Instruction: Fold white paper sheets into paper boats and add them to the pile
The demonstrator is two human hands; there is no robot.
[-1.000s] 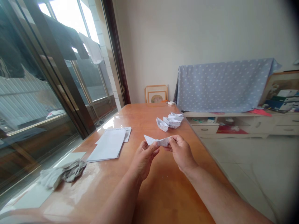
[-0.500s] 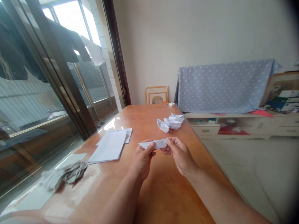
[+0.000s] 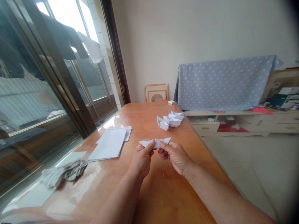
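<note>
A small folded strip of printed white paper (image 3: 157,143), pointed at both ends, is held level above the table. My left hand (image 3: 143,157) pinches its left half, thumb on the near face and fingers behind. With the thumb also in front, my right hand (image 3: 176,155) grips the right half, and the pointed corner sticks out above that thumb. The two thumbs are close together near the middle of the strip. Beyond the hands, several folded paper boats (image 3: 173,119) stand bunched together on the table.
A stack of white paper sheets (image 3: 109,144) lies on the wooden table (image 3: 149,115) left of my hands. Nearer on the left is a crumpled grey cloth (image 3: 74,169). A small white box (image 3: 171,102) sits at the far edge. A low cabinet (image 3: 205,127) stands to the right.
My right hand has shifted its hold inward along the paper. The right end, squared off before, now shows as a point. My left hand keeps about the same grip.
</note>
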